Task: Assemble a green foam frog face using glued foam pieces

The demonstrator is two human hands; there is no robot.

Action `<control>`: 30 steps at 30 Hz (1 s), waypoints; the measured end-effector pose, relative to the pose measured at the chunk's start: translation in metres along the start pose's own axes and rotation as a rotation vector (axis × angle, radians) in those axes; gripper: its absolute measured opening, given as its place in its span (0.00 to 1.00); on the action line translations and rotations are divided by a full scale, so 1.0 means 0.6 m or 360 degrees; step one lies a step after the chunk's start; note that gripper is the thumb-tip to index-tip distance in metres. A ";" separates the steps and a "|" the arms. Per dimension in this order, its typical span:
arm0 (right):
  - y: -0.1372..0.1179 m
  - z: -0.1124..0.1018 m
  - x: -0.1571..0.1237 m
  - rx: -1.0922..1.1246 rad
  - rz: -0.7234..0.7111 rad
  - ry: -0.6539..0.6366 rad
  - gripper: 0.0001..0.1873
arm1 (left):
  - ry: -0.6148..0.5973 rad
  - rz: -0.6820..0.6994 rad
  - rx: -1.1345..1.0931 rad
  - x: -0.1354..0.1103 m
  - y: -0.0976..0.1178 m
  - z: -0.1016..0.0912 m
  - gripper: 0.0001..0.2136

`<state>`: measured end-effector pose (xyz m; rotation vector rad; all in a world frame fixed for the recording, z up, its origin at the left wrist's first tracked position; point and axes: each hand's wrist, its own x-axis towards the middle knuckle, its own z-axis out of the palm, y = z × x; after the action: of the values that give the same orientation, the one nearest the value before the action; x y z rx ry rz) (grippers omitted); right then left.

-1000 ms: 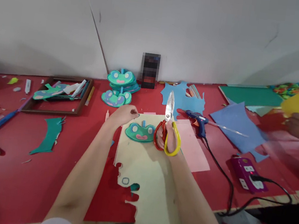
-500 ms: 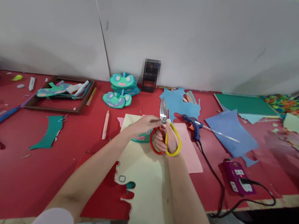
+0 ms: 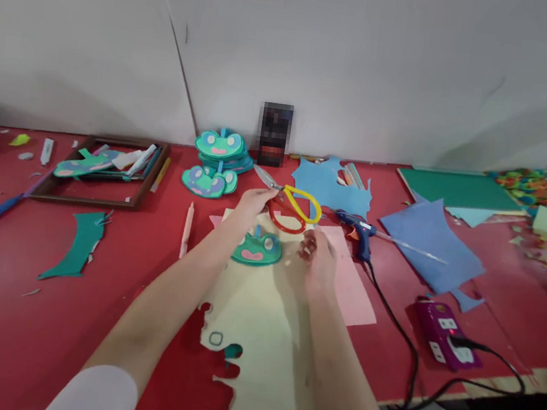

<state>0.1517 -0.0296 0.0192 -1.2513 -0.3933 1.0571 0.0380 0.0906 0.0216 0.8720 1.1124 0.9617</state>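
Observation:
My left hand grips the scissors by the blades, holding them flat over the red table with the red and yellow handles pointing right. My right hand hovers just right of a green frog cut-out, fingers loosely curled and nothing visible in them. The frog lies at the top of a cream foam sheet. A pink sheet lies under my right hand's far side.
A stack of frog cut-outs stands near the wall. A wooden frame holds scraps at left. A blue glue gun with its cable and a purple power strip lie right, beside blue and green sheets. A glue stick lies nearby.
The scissors passed from my right hand to my left, which now holds them by the blades, tilted flat and farther back. My right hand let go and dropped toward the frog cut-out.

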 end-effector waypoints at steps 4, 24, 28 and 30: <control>-0.003 -0.001 -0.002 -0.0169 -0.0060 -0.0047 0.12 | 0.0120 -0.0126 0.0050 0.044 -0.023 0.015 0.06; 0.024 0.000 -0.006 -0.1027 -0.0336 -0.0365 0.15 | 0.0194 0.0811 0.1366 -0.088 0.017 -0.053 0.08; 0.027 0.001 -0.004 -0.1283 -0.0460 -0.0245 0.13 | 0.0550 0.0817 0.1853 -0.143 -0.006 -0.098 0.09; 0.029 0.002 -0.001 -0.1355 -0.0528 -0.0152 0.11 | 0.0663 0.0649 0.1904 -0.155 -0.017 -0.116 0.10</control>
<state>0.1432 -0.0304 0.0039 -1.7936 -1.1644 0.6645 -0.0422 0.0059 0.0262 1.9721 1.9659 0.7560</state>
